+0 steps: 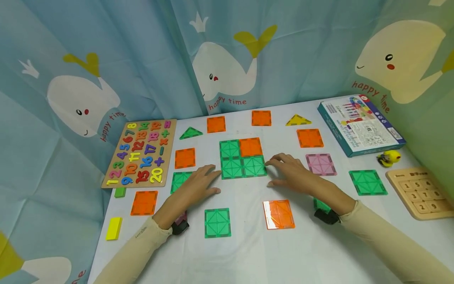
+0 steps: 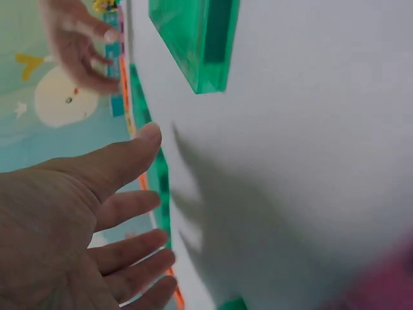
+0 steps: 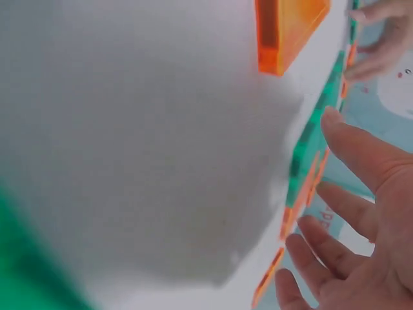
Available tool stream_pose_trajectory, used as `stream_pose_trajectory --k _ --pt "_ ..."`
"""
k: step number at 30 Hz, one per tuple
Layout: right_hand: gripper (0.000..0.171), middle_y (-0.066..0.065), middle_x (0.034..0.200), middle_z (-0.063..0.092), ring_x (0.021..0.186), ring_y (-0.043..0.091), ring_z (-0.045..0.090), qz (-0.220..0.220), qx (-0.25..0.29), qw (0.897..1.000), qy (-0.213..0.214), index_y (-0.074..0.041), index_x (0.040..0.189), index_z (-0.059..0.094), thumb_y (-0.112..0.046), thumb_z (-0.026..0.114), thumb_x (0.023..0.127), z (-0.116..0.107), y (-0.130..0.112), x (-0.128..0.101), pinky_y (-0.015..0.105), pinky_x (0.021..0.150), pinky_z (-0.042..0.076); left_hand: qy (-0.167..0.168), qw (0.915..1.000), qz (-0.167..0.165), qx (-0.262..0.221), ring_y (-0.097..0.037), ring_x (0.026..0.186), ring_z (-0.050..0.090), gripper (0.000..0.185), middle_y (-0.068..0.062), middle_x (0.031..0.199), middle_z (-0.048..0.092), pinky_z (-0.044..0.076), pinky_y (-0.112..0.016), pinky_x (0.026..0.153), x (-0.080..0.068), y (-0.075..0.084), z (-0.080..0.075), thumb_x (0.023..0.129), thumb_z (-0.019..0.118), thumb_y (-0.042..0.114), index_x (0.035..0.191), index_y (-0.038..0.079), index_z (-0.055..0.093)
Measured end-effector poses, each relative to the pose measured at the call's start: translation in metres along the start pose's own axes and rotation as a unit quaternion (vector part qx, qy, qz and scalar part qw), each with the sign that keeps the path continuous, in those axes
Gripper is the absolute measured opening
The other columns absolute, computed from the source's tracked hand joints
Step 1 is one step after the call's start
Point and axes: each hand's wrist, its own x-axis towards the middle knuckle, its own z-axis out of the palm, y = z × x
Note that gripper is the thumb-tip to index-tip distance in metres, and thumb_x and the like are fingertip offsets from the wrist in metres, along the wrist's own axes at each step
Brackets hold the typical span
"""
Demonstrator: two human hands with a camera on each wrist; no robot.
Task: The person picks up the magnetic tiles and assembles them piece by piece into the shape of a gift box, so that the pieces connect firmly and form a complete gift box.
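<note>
A two-by-two block of magnetic tiles [image 1: 242,158] lies flat on the white table [image 1: 248,252]: three green squares and one orange [image 1: 250,146] at its far right. My left hand [image 1: 198,183] lies open just left of the block, fingertips near its lower-left green tile [image 1: 232,167]. My right hand [image 1: 291,171] is open on the other side, fingertips by the lower-right green tile [image 1: 254,165]. In the left wrist view the left hand [image 2: 122,213] shows spread fingers above the table; the right wrist view shows the right hand [image 3: 348,213] likewise.
Loose tiles lie around: orange squares [image 1: 278,214], green squares [image 1: 217,223], a pink square [image 1: 320,164], green triangle [image 1: 190,133] and yellow triangle [image 1: 298,120]. A number puzzle board [image 1: 140,154] lies left, a box [image 1: 360,124] and wooden keypad board [image 1: 422,192] right. Whale-print curtains enclose the table.
</note>
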Motion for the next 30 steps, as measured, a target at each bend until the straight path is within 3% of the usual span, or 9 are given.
stream_pose_trajectory --k 8,14,21,30 --pt "0.058 0.016 0.137 0.06 0.124 0.037 0.059 0.013 0.043 0.999 -0.012 -0.01 0.14 0.064 -0.033 0.086 0.091 -0.003 -0.001 -0.047 0.059 0.103 0.053 -0.001 0.9984 -0.037 -0.043 -0.032 0.134 0.057 0.056 -0.01 0.143 0.062 0.044 -0.053 0.117 -0.055 0.009 -0.002 0.099 0.075 0.039 0.147 0.011 0.062" --pt "0.063 0.012 0.139 0.058 0.128 0.037 0.057 0.03 0.071 0.997 -0.006 -0.013 0.142 0.062 -0.034 0.088 0.088 0.001 -0.01 -0.077 0.06 0.105 0.051 -0.024 0.9968 -0.038 -0.066 -0.033 0.13 0.058 0.059 -0.011 0.142 0.061 0.046 -0.054 0.114 -0.082 0.025 0.005 0.097 0.078 0.039 0.146 0.01 0.062" --pt "0.071 0.01 0.14 0.057 0.128 0.036 0.054 0.009 0.078 0.997 0.01 -0.013 0.143 0.06 -0.035 0.091 0.084 0.023 -0.019 -0.096 0.059 0.102 0.053 -0.036 0.9948 -0.042 -0.086 -0.032 0.134 0.054 0.073 -0.011 0.147 0.054 0.047 -0.054 0.114 -0.098 0.034 0.022 0.09 0.085 0.04 0.151 0.011 0.056" --pt "0.069 0.005 0.135 0.058 0.124 0.029 0.055 -0.003 0.039 0.999 0.03 -0.012 0.14 0.064 -0.035 0.092 0.081 0.036 -0.025 -0.104 0.053 0.099 0.056 0.005 0.9987 -0.021 -0.047 -0.028 0.128 0.054 0.072 -0.008 0.14 0.055 0.05 -0.049 0.111 -0.102 0.036 0.034 0.09 0.085 0.039 0.15 0.012 0.057"
